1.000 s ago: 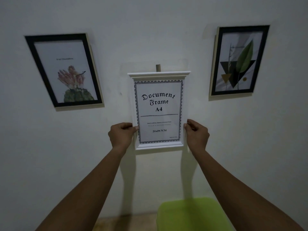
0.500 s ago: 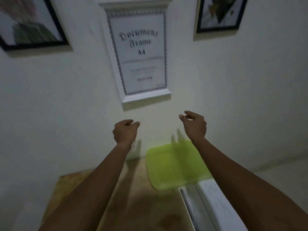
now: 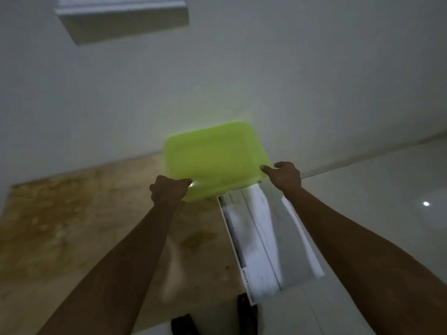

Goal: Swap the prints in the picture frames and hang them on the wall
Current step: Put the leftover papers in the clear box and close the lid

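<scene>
Both hands out front and low, nothing in either of them!

The left hand is balled into a loose fist at the near edge of the lime-green rounded plastic tray, and the blur hides whether it touches it. The right hand hangs half-open, thumb and forefinger reaching forward over the tray's right corner. Up on the pale wall, top left, only the lower edge of the white moulded picture frame shows. Down on the mottled brown worktop, a flat white printed sheet lies just right of centre, its far end at the tray, partly under the right forearm.
</scene>
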The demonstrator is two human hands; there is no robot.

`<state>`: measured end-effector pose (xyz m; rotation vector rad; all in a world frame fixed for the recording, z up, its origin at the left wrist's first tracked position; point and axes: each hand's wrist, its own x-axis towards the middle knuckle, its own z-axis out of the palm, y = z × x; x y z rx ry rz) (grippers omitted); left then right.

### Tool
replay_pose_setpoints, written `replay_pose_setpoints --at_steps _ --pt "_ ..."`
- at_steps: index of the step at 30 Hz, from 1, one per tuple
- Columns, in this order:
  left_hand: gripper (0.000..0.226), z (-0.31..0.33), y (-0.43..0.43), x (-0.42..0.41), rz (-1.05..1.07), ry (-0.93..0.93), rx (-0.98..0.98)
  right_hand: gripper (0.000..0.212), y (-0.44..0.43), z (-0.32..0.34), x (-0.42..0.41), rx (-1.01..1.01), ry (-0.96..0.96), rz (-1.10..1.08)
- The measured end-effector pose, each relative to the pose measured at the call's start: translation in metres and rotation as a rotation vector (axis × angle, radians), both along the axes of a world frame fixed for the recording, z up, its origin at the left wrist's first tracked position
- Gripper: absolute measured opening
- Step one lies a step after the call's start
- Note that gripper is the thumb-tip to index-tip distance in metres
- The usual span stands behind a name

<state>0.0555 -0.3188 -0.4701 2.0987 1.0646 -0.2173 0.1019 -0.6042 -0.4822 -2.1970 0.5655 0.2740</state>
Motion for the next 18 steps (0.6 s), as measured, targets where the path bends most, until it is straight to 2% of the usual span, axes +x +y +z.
replay_pose_setpoints --at_steps 1,4,6,13,18 --pt "0.085 -0.006 -0.003 0.0 0.035 0.006 0.023 0.073 -0.004 -0.006 0.007 -0.005 0.004 0.024" --pt "0.082 -0.016 -0.012 0.001 0.123 -0.001 0.068 0.046 -0.011 -0.018 0.03 -0.014 -0.026 0.05" --pt "0.084 -0.018 -0.012 0.002 0.171 -0.001 0.091 0.058 -0.013 -0.024 0.042 -0.02 -0.021 0.061" --pt "0.097 -0.029 0.006 0.007 0.255 0.038 0.046 0.061 -0.003 -0.021 0.045 -0.129 -0.025 0.048" --pt "0.076 -0.006 -0.002 0.008 0.269 0.06 -0.009 0.058 0.002 -0.008 0.047 -0.221 -0.036 0.067"
